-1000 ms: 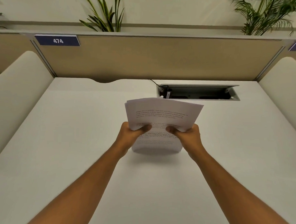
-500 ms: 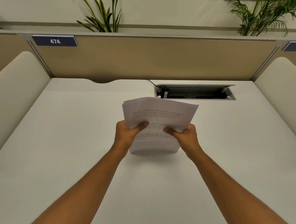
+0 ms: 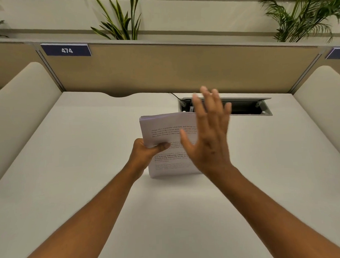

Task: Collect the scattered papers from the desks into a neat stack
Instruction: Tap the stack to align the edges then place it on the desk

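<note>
At the centre of the counter (image 3: 74, 170) I hold the stack of papers (image 3: 165, 136) on end, its lower edge resting on the white surface. My left hand (image 3: 147, 152) is clamped on the stack's left side, thumb across the printed front sheet. My right hand (image 3: 209, 135) is off the paper — fingers spread and blurred, held in front of the stack's right half, gripping nothing.

Step in hand, as I judge it: squaring. The sheets are gathered, and no loose paper shows on this counter. The top edge looks slightly fanned, so alignment is not finished.

Next move calls for:
- bringing my right hand flat against the right or top edge of the stack;
- keeping the left grip loose enough for sheets to slide level;
- tapping the lower edge on the counter, then laying the stack flat.

Edges and room: open surface lies on every side of the stack. The cable tray opening (image 3: 247, 106) sits just behind and to the right — I should keep the stack short of it. The beige partition (image 3: 163, 71) closes the far edge, and padded side dividers (image 3: 20, 107) bound left and right, well apart from my hands.
</note>
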`<state>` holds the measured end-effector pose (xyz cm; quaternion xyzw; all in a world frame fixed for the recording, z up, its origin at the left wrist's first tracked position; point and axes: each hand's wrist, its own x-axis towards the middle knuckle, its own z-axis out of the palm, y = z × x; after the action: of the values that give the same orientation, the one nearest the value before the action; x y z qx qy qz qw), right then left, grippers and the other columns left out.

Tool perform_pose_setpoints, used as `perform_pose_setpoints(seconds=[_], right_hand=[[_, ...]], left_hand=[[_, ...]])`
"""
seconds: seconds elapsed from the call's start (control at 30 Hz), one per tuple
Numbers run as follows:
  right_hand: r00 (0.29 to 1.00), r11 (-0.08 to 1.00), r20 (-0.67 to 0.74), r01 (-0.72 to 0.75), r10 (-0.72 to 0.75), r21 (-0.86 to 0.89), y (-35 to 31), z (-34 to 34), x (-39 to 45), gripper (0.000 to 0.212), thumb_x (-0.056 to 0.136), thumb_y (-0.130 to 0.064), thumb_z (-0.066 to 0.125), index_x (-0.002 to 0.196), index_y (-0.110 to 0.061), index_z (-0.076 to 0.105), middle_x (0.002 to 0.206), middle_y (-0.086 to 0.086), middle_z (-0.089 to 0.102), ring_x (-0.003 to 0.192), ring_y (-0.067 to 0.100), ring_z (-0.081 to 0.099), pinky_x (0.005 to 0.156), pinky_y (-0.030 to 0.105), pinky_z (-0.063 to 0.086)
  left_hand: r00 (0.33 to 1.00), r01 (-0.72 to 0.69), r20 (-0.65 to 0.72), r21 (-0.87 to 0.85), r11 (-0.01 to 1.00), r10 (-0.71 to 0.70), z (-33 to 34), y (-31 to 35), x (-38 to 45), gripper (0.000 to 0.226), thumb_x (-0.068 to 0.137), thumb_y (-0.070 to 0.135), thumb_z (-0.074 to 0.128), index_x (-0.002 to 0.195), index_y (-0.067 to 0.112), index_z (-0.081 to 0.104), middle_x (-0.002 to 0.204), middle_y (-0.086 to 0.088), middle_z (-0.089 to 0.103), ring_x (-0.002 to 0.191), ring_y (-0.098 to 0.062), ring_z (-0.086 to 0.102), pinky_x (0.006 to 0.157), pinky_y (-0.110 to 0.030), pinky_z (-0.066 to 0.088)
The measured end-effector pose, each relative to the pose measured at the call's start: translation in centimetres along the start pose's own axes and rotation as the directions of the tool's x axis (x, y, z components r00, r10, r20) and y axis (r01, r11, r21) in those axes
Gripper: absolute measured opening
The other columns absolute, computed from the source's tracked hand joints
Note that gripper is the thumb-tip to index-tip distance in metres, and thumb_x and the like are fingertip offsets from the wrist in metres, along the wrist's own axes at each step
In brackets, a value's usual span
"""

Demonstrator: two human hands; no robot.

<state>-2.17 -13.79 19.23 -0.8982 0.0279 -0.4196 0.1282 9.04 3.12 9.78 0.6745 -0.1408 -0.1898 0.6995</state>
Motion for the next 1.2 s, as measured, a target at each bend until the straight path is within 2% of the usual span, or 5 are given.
perform_pose_setpoints(seconds=[0.23, 0.4, 0.9, 1.1, 1.2], right_hand=[[0.898, 0.974, 0.434, 0.159, -0.073, -0.164, -4.4, 1.4, 1.6, 0.071, 0.098, -0.041, 0.063, 0.160, -0.015, 0.040, 0.170, 0.012, 0.035, 0.161, 0.037, 0.022, 0.126, 0.069, 0.002], [0.863, 0.980, 0.492, 0.180, -0.117, -0.084, -4.9, 1.7, 2.2, 0.076, 0.099, -0.036, 0.063, 0.164, -0.015, 0.031, 0.172, 0.010, 0.032, 0.161, 0.034, 0.022, 0.127, 0.064, 0.002], [0.933, 0.944, 0.336, -0.008, 0.126, -0.331, 0.6, -1.5, -0.5, 0.072, 0.097, -0.039, 0.058, 0.160, -0.011, 0.040, 0.167, 0.009, 0.040, 0.160, 0.032, 0.028, 0.125, 0.072, 0.005], [0.961, 0.957, 0.009, -0.277, 0.277, 0.088, 3.6, -0.6, -2.6, 0.096, 0.089, -0.036, 0.072, 0.166, -0.014, 0.020, 0.173, 0.004, 0.022, 0.163, 0.021, 0.018, 0.132, 0.055, 0.011], [0.776, 0.688, 0.257, -0.630, 0.576, 0.359, 5.8, 0.4, -4.3, 0.112, 0.080, -0.040, 0.089, 0.166, -0.031, 0.017, 0.167, -0.015, 0.032, 0.154, 0.006, 0.031, 0.126, 0.039, 0.030]], left_hand=[[0.999, 0.002, -0.034, 0.042, 0.999, -0.001, 0.1, 0.1, -0.1, 0.029, 0.081, 0.036, 0.085, 0.107, 0.049, 0.081, 0.100, 0.021, 0.086, 0.095, -0.018, 0.080, 0.075, -0.024, 0.064], [0.999, 0.008, -0.034, 0.063, 0.998, -0.006, 0.2, -0.1, 0.0, 0.039, 0.072, 0.055, 0.083, 0.107, 0.041, 0.074, 0.088, 0.023, 0.084, 0.089, -0.017, 0.078, 0.070, -0.022, 0.062], [0.999, 0.042, -0.031, 0.046, 0.998, -0.041, 0.0, -0.8, 0.3, 0.041, 0.079, 0.024, 0.097, 0.118, 0.027, 0.085, 0.118, 0.000, 0.088, 0.110, -0.028, 0.082, 0.091, -0.039, 0.063], [0.998, 0.060, -0.034, 0.031, 0.998, -0.059, -0.1, -1.0, 0.5, 0.044, 0.082, 0.019, 0.097, 0.124, 0.020, 0.084, 0.120, 0.000, 0.088, 0.112, -0.027, 0.082, 0.095, -0.042, 0.063], [0.996, 0.079, -0.040, 0.050, 0.996, -0.077, -0.1, -1.0, 0.5, 0.037, 0.085, 0.014, 0.095, 0.120, 0.023, 0.085, 0.119, -0.002, 0.088, 0.112, -0.030, 0.081, 0.100, -0.050, 0.064]])
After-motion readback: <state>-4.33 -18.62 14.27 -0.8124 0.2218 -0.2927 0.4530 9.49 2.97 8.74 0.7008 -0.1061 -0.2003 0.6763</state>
